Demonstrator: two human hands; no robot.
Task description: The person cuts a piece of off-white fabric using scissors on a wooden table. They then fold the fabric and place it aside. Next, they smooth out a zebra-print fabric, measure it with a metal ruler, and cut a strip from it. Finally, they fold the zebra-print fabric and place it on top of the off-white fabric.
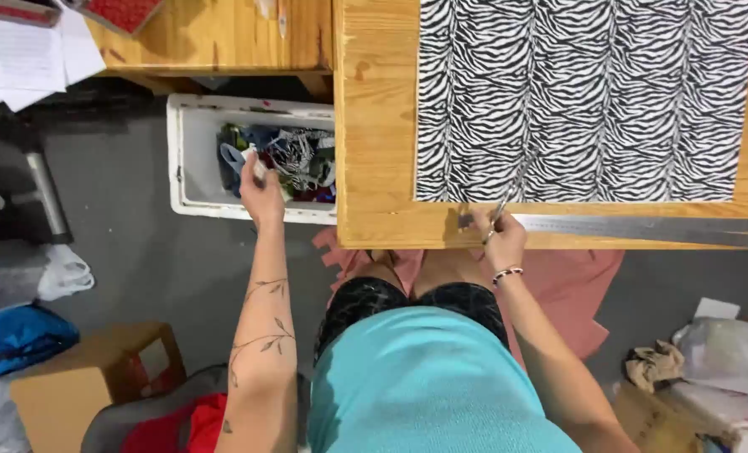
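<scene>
At nine o'clock, a small pale scrap (pixel 259 168) is pinched in the left hand (pixel 261 195) over the white bin (pixel 191 151) of fabric offcuts. At centre, scissors (pixel 500 208) are gripped in the right hand (pixel 501 239), blades pointing toward one o'clock into the zebra-print fabric (pixel 583 96). A steel ruler (pixel 642 226) is laid along the table (pixel 374 126) edge, its long axis running nine to three.

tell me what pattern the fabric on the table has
Black and white zebra stripes on the fabric, seen in the head view, lying flat on the wooden table.
</scene>
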